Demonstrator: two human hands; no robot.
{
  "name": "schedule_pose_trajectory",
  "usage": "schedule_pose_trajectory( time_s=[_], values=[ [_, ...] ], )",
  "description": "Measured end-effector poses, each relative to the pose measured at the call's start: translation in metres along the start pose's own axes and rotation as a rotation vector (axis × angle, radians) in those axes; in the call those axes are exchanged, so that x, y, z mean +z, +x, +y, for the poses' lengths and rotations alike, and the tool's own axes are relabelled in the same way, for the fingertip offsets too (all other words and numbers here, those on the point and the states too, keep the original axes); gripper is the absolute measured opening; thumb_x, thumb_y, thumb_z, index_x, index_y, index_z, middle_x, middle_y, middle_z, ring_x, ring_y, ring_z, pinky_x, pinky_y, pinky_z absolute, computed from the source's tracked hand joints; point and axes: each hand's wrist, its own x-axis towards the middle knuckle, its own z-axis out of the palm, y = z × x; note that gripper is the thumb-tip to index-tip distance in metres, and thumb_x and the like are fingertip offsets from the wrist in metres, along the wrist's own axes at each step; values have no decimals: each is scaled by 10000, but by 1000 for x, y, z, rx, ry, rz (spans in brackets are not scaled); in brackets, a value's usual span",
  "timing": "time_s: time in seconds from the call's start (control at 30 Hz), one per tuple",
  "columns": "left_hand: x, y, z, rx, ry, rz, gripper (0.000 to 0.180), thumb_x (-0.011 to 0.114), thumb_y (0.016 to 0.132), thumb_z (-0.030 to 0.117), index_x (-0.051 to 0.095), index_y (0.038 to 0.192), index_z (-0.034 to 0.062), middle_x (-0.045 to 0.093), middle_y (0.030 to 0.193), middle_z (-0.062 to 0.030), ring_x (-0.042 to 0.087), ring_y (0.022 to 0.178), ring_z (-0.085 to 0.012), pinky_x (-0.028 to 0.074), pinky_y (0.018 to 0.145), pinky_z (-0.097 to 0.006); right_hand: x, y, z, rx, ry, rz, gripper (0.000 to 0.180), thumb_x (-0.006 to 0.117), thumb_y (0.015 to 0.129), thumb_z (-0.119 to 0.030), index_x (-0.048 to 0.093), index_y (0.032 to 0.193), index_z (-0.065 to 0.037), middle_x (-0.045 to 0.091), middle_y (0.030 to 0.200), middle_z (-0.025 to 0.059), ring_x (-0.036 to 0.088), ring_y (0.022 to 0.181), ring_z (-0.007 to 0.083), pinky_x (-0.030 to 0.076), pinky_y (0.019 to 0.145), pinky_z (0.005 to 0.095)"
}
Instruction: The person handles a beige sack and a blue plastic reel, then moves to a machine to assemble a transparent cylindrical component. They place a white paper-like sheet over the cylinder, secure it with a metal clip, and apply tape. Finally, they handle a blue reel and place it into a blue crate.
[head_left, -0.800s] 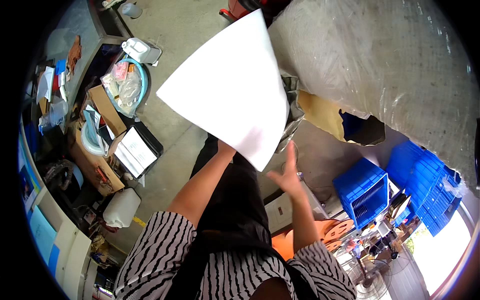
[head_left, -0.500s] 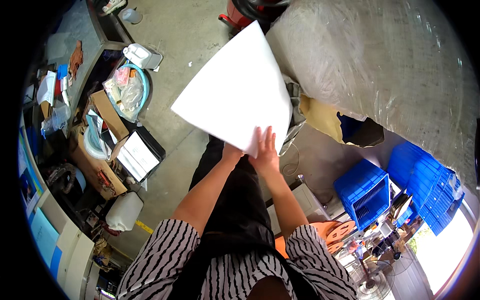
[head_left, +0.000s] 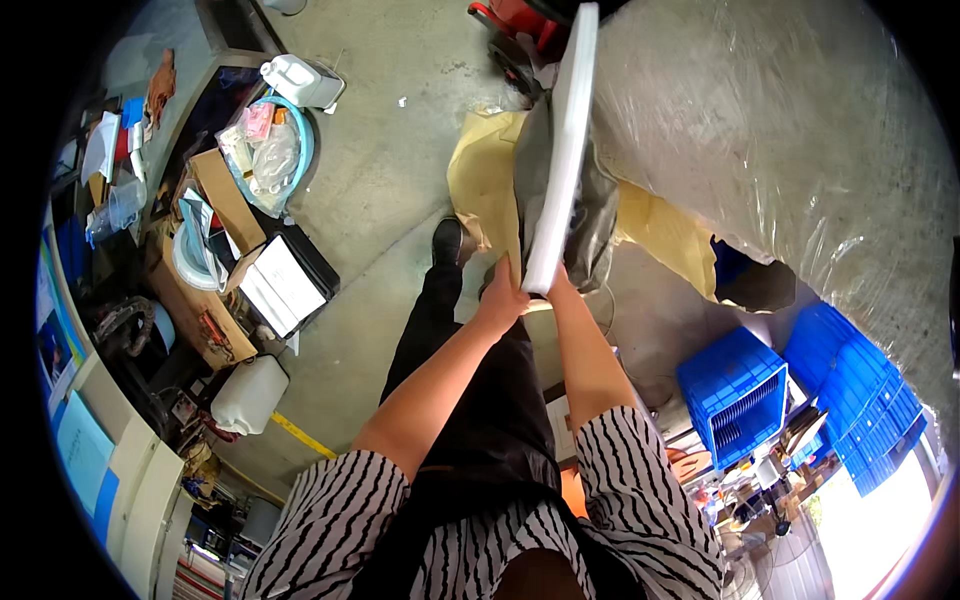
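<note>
A thick white slab (head_left: pixel 567 150), perhaps a stack of thin sheets, stands on edge in front of me, its long narrow side facing up. At its near end my left hand (head_left: pixel 503 300) is closed on the lower left corner. My right hand (head_left: pixel 562 287) grips the same end from the right, its fingers mostly hidden behind the slab. Directly behind and below the slab is a grey crumpled sack or sheet (head_left: pixel 597 210). Yellow-brown wrapping paper (head_left: pixel 485 165) spreads out left of the slab, and more shows to the right.
A large film-wrapped bulk (head_left: pixel 770 130) fills the upper right. Blue crates (head_left: pixel 735 390) sit at right. On the left are a blue tub (head_left: pixel 303 165) of plastic bags, a white jug (head_left: pixel 300 82), cardboard boxes (head_left: pixel 225 205), a black case with papers (head_left: pixel 285 290) and a white canister (head_left: pixel 250 395).
The white slab has turned from broad face up to edge-on and swung to the right. Yellow paper and the grey sack are now uncovered. My right hand has moved around the slab's right side.
</note>
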Motion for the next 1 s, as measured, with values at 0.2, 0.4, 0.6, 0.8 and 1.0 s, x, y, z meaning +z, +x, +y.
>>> schedule_pose_trajectory(
  time_s=[0.2,0.4,0.6,0.8,1.0],
  values=[
    [-15,3,-17,-70,-20,116,759,573,760,101,226,1433,159,593,1121,-249,575,984,-456,472,788,-499,-148,-100,-77,72,550,37,857,720,697,-67,284,1435,-43,419,1400,146,415,1279,284,360,1027,381],
    [-7,-2,-15,-44,237,126,786,579,762,66,209,1451,147,622,1007,-243,604,915,-419,485,762,-487,-296,-135,-162,-164,1239,383,801,527,901,-465,169,1493,-60,219,1541,120,273,1391,271,316,1055,360],
    [11,-11,-29,134,190,249,791,583,773,38,202,1455,157,597,1121,-238,589,973,-427,486,796,-495,-247,-54,-196,161,320,633,933,655,774,-105,68,1499,-82,243,1496,246,340,1346,354,325,1071,385],
    [-30,-10,-47,-37,53,147,773,570,778,48,207,1454,138,611,1063,-264,598,932,-439,493,765,-500,-227,-151,-115,174,511,505,821,579,779,18,151,1473,-76,464,1342,232,532,1182,323,423,981,360],
    [-32,-53,-17,134,230,134,710,578,821,52,256,1452,100,598,1093,-249,593,948,-427,483,800,-471,-122,-77,-122,187,220,524,806,500,836,-23,31,1479,-152,579,1164,279,612,936,440,494,792,488]
  ],
)
